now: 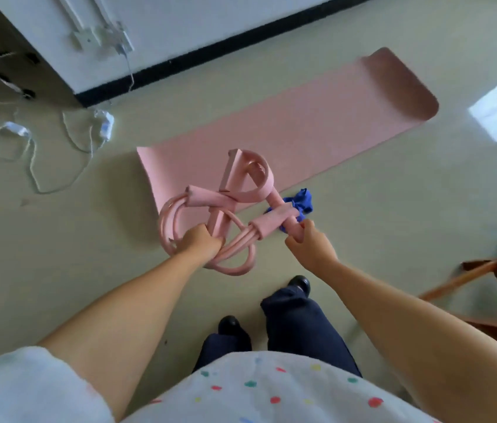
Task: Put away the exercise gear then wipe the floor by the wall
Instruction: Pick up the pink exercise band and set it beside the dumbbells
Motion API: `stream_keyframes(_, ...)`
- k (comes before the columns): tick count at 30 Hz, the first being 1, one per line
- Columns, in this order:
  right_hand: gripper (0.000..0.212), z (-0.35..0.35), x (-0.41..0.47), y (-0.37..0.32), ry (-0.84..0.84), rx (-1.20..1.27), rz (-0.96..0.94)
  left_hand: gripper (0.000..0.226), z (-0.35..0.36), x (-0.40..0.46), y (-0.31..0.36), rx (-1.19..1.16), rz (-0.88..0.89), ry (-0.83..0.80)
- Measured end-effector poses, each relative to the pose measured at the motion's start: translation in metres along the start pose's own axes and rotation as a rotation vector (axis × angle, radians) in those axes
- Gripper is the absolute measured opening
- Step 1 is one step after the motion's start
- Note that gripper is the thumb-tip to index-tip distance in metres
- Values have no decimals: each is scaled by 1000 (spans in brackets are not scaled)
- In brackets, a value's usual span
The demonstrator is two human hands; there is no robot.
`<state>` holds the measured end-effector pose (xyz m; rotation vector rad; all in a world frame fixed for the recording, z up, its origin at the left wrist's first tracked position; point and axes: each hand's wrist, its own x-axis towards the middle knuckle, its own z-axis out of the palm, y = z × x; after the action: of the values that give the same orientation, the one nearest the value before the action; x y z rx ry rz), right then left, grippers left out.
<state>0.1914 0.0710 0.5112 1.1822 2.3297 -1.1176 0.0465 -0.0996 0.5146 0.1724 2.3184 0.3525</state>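
Pale green floor (363,227) of a room, seen from above, with a white wall (180,29) and black skirting (241,41) at the far side. A pink pedal resistance band (229,209), a tangle of rubber tubes, foam grips and a foot loop, is held off the floor in front of the person. The left hand (200,242) grips its tubes and one straight bar in a closed fist; the right hand (305,239) pinches the end of a foam handle between thumb and curled fingers. Beyond the band a pink exercise mat (317,123) lies unrolled on the floor, running toward the skirting, its far end curling up. Just right of the band, at the mat's near edge, lies a crumpled blue cloth (302,201). Left of the band, white cables and adapters (58,141) trail across the floor. Right of the band, wooden furniture (485,279) enters the view. Below the band: dark trousers, black shoes.
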Motion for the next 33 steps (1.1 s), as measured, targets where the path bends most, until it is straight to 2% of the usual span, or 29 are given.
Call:
stream_keyframes(8,23,-114,23,104,200,201,167,32,48,6,182,137,222,-69)
stream_keyframes(13,20,-208,43,184,284,259,286,23,105,-3,311,104,308,-165)
stream_keyframes(16,23,-259,59,218,326,240,326,32,130,2,376,190,355,-148)
stream_keyframes(18,25,-286,72,235,354,256,340,29,140,7,417,263,405,-135)
stream_keyframes(21,23,-322,100,257,384,331,352,23,151,26,474,283,441,-135)
stream_keyframes(25,22,-370,156,286,402,426,354,29,168,67,552,310,465,-164)
stream_keyframes(33,21,-521,264,344,474,535,438,28,196,131,769,398,571,-220)
